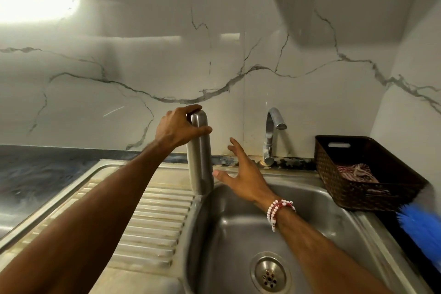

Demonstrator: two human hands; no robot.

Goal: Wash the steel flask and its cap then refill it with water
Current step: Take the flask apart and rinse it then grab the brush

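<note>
A tall steel flask [200, 162] stands upright on the ribbed drainboard, right at the edge of the sink basin [238, 227]. My left hand [177, 127] grips its rounded top, where the cap sits, fingers curled over it. My right hand [241, 174] hovers just to the right of the flask's lower body with fingers spread, apart from it. The steel tap [273, 131] rises behind the basin; no water runs from it.
A dark woven basket [338, 174] holding a striped cloth sits right of the basin. A blue brush [420, 229] lies at the right edge. The drain [269, 274] is in the basin's floor. The marble wall stands close behind, with dark counter at left.
</note>
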